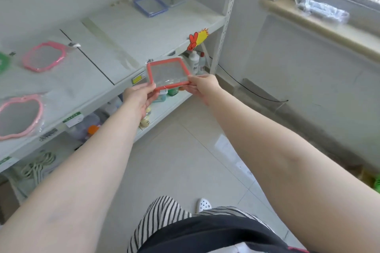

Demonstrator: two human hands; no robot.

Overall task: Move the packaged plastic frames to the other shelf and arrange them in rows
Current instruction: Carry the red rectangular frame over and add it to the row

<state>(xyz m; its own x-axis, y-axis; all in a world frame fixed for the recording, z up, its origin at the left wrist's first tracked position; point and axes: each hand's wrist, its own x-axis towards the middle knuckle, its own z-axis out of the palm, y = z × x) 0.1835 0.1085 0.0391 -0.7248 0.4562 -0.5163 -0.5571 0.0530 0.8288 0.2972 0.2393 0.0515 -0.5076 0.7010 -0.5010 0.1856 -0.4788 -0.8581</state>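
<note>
Both hands are on the red frame [167, 73] here, holding it in the air just past the front edge of the white shelf [144, 33]. Left hand [137, 96] pinches the near left corner, right hand [202, 86] has its fingers grasping the near right corner. Frame's still in its clear wrap. On the shelf: a blue frame [149, 4] at the far end, two pink frames [44, 56] [20, 117] nearer, well apart.

A red-orange rectangular plastic frame [167, 73] contrasts with the white metal shelf [115, 33], which bears a blue rectangular frame [149, 5], two pink scalloped frames [44, 56] and a green frame [3, 63]; black-and-white striped trousers [160, 217] below.
</note>
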